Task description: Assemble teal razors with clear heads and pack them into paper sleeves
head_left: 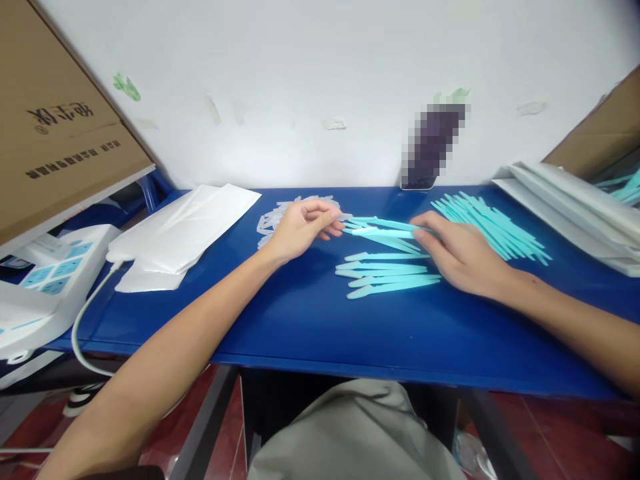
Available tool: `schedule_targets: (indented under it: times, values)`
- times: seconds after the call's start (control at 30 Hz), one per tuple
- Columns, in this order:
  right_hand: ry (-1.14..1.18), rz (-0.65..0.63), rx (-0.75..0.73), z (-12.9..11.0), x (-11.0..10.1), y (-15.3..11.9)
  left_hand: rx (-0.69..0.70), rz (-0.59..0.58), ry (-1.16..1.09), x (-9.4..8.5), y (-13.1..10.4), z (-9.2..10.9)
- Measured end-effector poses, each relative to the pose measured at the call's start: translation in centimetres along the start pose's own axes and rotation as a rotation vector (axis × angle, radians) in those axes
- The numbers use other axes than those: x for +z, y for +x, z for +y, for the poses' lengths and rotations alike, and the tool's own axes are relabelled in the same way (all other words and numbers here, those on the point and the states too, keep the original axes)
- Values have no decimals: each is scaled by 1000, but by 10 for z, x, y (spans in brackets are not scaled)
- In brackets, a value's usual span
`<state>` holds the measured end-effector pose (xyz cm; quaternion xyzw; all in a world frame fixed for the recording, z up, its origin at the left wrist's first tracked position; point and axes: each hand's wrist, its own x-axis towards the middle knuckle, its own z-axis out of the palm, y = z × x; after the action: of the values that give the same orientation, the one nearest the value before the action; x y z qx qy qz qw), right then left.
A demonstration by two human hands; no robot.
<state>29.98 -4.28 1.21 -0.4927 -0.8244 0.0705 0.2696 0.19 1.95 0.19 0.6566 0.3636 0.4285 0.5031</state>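
Observation:
My right hand [457,253] pinches the end of a turquoise stick [387,233], whose other end points at my left hand. The fingers of my left hand [305,227] are pinched on a small translucent cap [345,217] near that tip. Other turquoise sticks lie on the blue table, some behind the held one and several in a loose row [390,272] just in front. A pile of translucent caps [270,223] lies behind my left hand, partly hidden by it. Beyond my right hand is a larger heap of turquoise sticks [495,227].
White paper sleeves [190,227] lie at the left, beside a white power strip [65,280] with a cable. More white sleeves [575,213] are stacked at the right. A phone [433,150] leans on the wall behind the blue table [310,327]. Cardboard boxes [65,100] stand at both sides.

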Motion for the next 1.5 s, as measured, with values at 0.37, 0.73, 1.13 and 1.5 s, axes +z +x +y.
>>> schedule_targets:
  times: [0.37, 0.73, 1.13, 1.5]
  values:
    - [16, -22, -75, -8, 2, -7, 290, -65, 271, 19, -8, 13]
    - [-54, -51, -71, 3, 5, -4, 100, -308, 1310, -68, -19, 48]
    - [-15, -32, -41, 1, 6, -3, 80, -441, 1111, -46, -21, 30]
    - [4, 12, -18, 2, 8, -2, 229, -418, 1007, -23, -25, 20]
